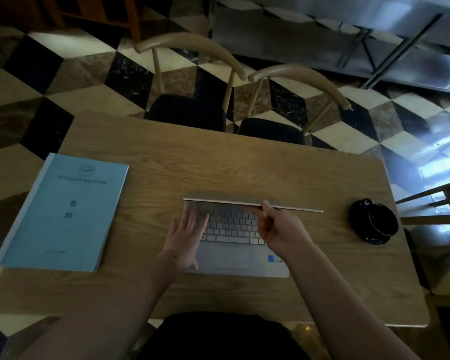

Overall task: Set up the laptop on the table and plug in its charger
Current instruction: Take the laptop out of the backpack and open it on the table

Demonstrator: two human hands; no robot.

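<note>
A silver laptop (231, 253) lies open on the wooden table (244, 165), its lid standing upright so I see only the lid's top edge. My left hand (186, 239) rests flat on the left side of the keyboard and palm rest, fingers spread. My right hand (276, 228) pinches the top edge of the lid near its middle. No charger or cable shows in view.
A light blue bound booklet (63, 214) lies at the table's left. A black cup on a black saucer (374, 220) stands at the right. Two wooden chairs (192, 110) with dark seats face me across the table. Another chair is at the right edge.
</note>
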